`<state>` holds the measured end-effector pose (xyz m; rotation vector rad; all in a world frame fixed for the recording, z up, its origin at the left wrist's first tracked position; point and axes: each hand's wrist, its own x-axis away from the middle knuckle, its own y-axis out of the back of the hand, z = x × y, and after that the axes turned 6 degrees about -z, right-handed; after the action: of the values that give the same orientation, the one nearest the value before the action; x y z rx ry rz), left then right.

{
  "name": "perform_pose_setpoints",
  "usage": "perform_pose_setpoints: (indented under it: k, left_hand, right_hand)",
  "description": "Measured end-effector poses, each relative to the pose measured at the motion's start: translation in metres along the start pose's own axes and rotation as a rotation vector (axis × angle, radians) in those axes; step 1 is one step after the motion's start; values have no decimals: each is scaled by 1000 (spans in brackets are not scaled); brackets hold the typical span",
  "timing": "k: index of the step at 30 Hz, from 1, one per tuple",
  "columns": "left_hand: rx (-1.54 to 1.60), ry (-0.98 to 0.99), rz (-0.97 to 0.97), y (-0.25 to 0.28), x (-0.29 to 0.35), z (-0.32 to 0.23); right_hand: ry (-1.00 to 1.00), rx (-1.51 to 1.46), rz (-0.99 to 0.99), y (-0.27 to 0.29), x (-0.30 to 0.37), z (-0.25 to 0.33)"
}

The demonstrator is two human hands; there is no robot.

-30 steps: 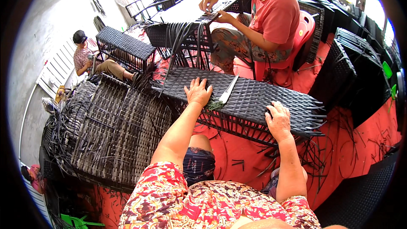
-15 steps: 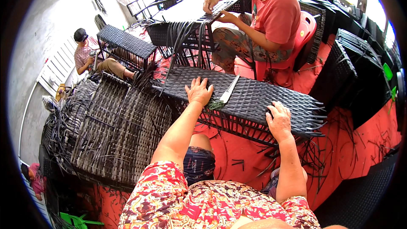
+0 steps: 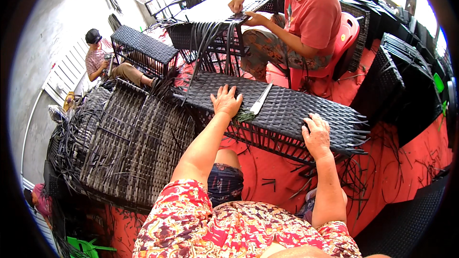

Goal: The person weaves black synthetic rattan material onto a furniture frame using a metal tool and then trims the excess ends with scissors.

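Observation:
A long black woven wicker piece [image 3: 296, 107] on a slatted frame lies across in front of me, with loose strip ends sticking out at its right end. My left hand [image 3: 226, 101] rests palm down on its left part, fingers spread. Toward the right end, my right hand [image 3: 316, 134] lies over the near edge with its fingers apart on the weave. Between them, nearer my left hand, a flat pointed white tool [image 3: 261, 99] lies on the weave. Green strands [image 3: 245, 116] bunch at its near end. Neither hand touches the tool.
A greyish woven panel [image 3: 131, 148] leans at left among loose strips. Across from me, a person in a pink shirt [image 3: 313, 14] works on another black frame [image 3: 215, 38]. Another person [image 3: 98, 59] sits far left. Black woven pieces [image 3: 411, 81] stack at right. Cut strips litter the red floor [image 3: 267, 162].
Both my hands stay where they were on the wicker piece, and the white tool has not moved on it. The whole view has shifted very slightly.

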<state>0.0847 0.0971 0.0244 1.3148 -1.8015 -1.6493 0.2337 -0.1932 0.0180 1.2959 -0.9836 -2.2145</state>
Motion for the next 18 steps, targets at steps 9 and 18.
perform_pose_setpoints:
  k: [9,18]
  left_hand:
    - [-3,-14,-20,-2,0,2]
    - [4,-15,-28,-4,0,2]
  right_hand:
    - [8,3,-5,1,-1,1]
    - [14,8,-12,1,-1,2]
